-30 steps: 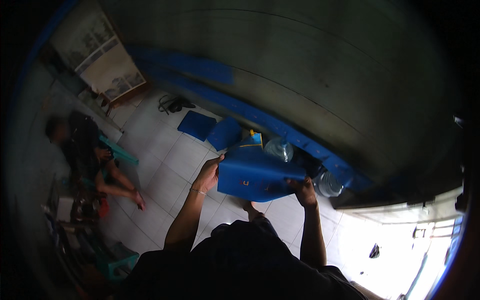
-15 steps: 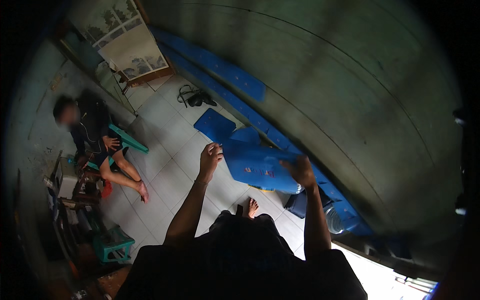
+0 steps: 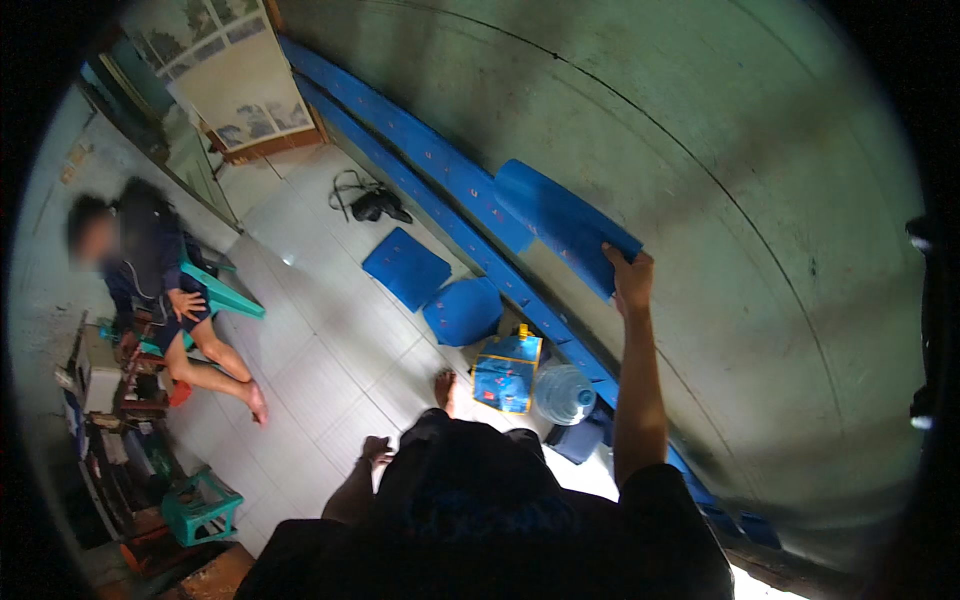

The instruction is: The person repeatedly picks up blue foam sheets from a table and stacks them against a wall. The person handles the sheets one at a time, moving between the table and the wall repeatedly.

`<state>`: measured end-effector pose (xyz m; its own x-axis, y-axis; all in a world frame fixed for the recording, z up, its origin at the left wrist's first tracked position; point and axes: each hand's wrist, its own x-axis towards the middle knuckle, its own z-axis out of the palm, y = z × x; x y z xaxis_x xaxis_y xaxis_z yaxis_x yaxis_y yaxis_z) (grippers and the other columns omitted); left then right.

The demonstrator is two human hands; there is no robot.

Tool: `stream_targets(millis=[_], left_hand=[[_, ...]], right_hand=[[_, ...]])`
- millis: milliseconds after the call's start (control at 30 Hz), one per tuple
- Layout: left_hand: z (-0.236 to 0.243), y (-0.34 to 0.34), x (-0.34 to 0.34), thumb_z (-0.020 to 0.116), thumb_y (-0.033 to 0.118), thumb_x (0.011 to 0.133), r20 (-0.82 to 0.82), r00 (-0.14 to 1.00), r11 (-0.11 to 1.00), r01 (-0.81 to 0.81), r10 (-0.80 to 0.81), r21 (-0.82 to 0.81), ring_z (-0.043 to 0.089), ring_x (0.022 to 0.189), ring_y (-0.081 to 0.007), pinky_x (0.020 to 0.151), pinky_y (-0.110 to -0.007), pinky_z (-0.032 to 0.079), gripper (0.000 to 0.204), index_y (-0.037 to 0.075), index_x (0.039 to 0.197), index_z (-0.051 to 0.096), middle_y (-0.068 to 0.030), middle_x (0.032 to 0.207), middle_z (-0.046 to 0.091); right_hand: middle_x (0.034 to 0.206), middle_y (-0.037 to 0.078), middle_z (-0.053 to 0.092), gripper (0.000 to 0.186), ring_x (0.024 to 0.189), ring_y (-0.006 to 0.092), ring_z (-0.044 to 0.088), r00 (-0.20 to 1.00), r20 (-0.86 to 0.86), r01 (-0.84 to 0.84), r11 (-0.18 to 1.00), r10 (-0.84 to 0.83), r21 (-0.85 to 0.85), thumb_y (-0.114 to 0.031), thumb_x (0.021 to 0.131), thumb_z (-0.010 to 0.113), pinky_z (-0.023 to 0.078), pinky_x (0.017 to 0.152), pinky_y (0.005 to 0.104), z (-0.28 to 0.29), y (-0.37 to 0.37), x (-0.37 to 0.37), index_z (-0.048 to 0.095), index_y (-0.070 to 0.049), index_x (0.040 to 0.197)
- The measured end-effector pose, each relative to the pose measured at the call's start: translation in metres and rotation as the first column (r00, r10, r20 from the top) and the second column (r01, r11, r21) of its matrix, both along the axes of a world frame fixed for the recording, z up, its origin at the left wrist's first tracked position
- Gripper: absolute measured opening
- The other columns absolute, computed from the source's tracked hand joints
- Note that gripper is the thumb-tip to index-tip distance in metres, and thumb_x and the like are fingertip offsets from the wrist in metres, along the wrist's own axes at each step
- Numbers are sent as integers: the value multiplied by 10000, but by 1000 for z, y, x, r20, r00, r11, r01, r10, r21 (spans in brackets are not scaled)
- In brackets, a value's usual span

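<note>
My right hand (image 3: 628, 280) grips the lower right edge of a flexible blue sheet (image 3: 560, 215), thumb on its face. The sheet is raised beside the green wall (image 3: 740, 330), at the upper blue strip (image 3: 440, 165); whether it touches the wall I cannot tell. Down by my left leg hangs my left hand (image 3: 376, 452), holding nothing, its fingers loosely apart. Two more blue pieces, a squarish one (image 3: 407, 268) and a rounded one (image 3: 464, 311), lie on the tiled floor ahead of my foot.
A blue bag with yellow trim (image 3: 507, 373), a clear water jug (image 3: 566, 394) and a dark folded item (image 3: 576, 440) stand along the wall. Black straps (image 3: 370, 200) lie farther off. At left, a person (image 3: 160, 270) sits on a green stool (image 3: 225, 295), near another stool (image 3: 200, 505).
The blue sheet has gone from between both hands up toward the wall in my right hand. My left hand has let go and dropped to my side. My view has shifted.
</note>
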<state>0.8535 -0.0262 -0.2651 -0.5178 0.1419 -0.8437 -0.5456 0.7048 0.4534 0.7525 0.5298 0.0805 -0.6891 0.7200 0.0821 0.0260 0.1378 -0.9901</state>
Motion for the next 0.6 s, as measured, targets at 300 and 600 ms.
stream_targets(millis=[300,600], left_hand=[[-44,1,-109,549,290,792,-540,346,624,595,-768,-506,590,524,-174,478,-339,467,239,64,715,544,-48,572,584],[60,106,-220,524,290,847,83,890,793,-439,449,421,630,756,-229,609,-326,490,271,64,990,486,-112,932,628]], right_hand=[[951,102,611,247,871,212,582,992,30,112,720,-126,-685,-28,757,628,458,809,341,-118,4,11,583,21,995],[878,83,625,224,793,177,592,978,92,206,836,-185,-509,-38,754,642,487,705,304,-116,8,-7,592,0,969]])
